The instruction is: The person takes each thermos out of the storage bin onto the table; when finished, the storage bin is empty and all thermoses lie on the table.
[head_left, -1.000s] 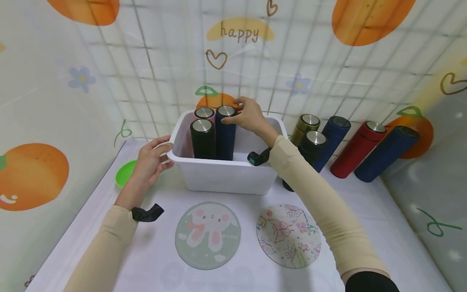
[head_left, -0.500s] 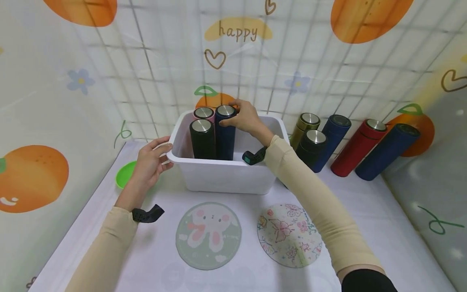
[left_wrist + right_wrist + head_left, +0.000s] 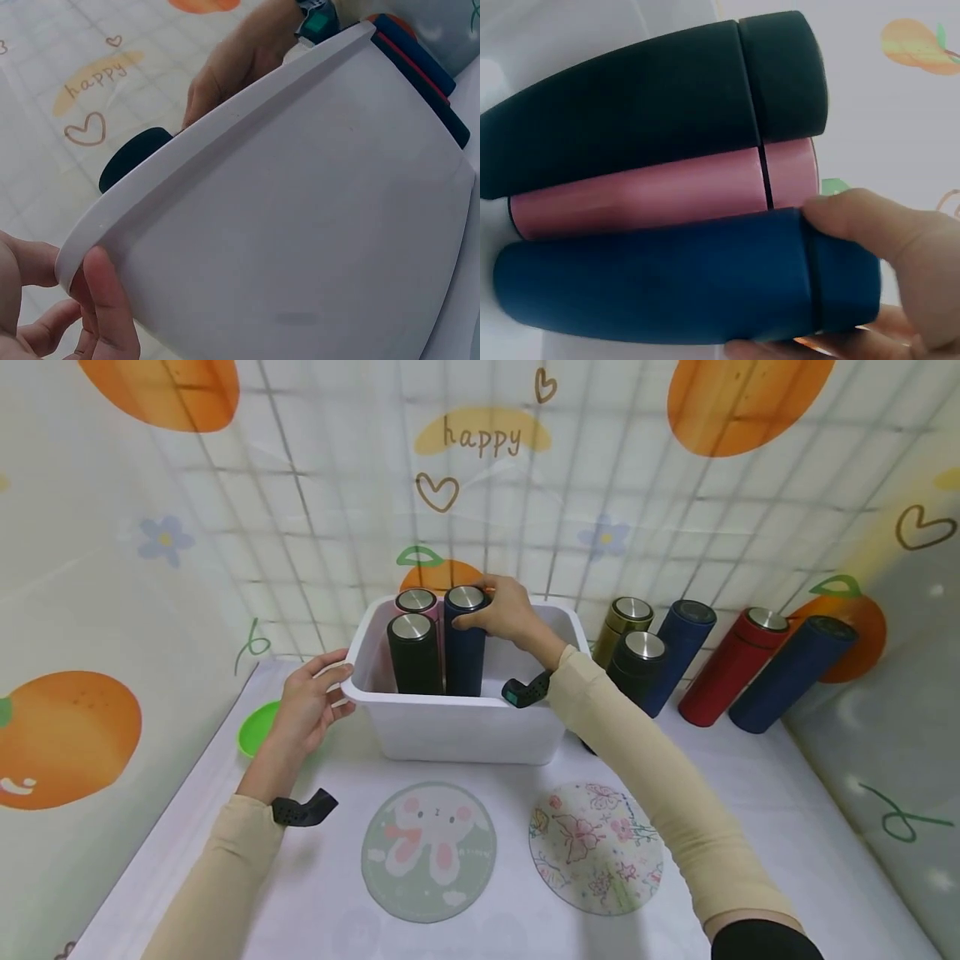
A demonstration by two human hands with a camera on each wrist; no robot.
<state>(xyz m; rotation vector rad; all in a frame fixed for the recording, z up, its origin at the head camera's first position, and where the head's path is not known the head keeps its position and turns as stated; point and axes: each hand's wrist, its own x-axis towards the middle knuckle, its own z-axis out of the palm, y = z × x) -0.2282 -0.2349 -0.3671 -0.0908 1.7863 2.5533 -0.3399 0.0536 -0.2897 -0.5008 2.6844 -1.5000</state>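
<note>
My left hand [image 3: 307, 703] pinches the left rim of a white plastic bin [image 3: 465, 731], thumb and fingers on either side of it in the left wrist view. Inside the bin's left half stand a black vacuum flask [image 3: 415, 664], a pink vacuum flask [image 3: 645, 191] mostly behind it, and a blue vacuum flask [image 3: 465, 652]. With thumb and fingers, my right hand [image 3: 512, 617] grips the blue flask around its upper part, near the steel-topped cap. In the right wrist view the three flasks lie side by side, the blue one next to the pink.
Right of the bin stand a gold flask [image 3: 622, 620], a black flask [image 3: 637, 667], a blue flask [image 3: 681, 647], a red flask [image 3: 733, 668] and another leaning blue flask [image 3: 791, 675]. In front lie a rabbit mat [image 3: 429, 852] and a floral mat [image 3: 592, 852]. A green bowl [image 3: 257, 727] sits left.
The head view has shifted slightly, so the scene sits a little lower. Both hands keep their holds, and the flasks have not visibly moved relative to the bin.
</note>
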